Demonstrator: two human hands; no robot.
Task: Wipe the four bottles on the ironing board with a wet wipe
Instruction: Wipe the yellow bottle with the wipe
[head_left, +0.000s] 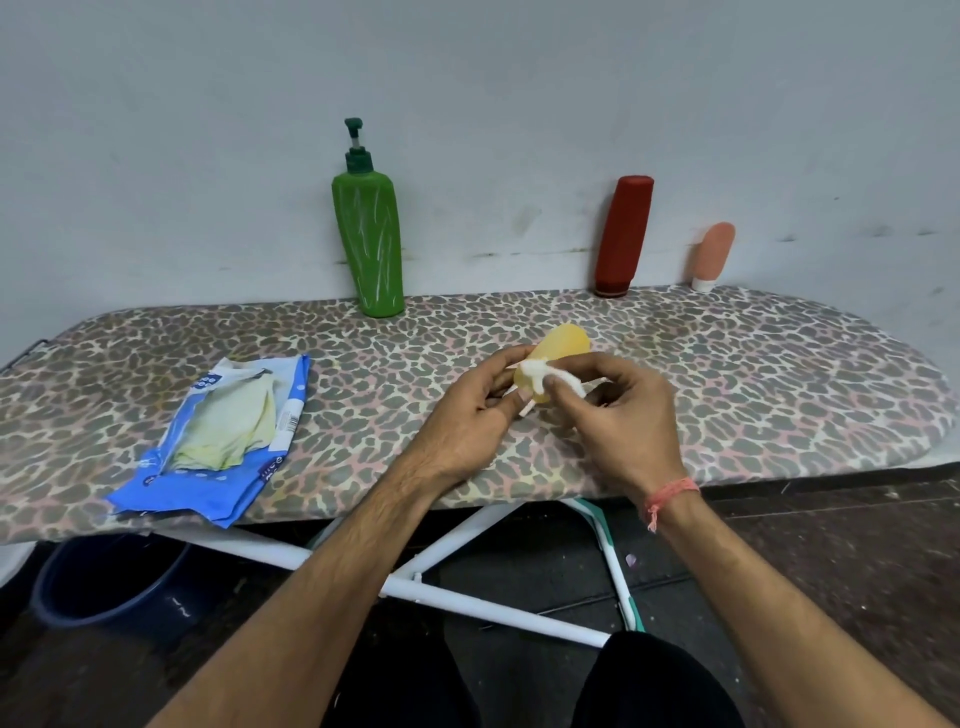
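A blue wipes packet (215, 441) is lying open at the left of the ironing board (779, 374). A green pump bottle (370, 244) is standing against the wall. Above mid-board, the left hand (470, 415) is gripping a yellow bottle (558, 353) while the right hand (623, 410) is pinching a wet wipe (540, 373) against it. A red bottle (623, 236) and a peach bottle (712, 257) are leaning rightward.
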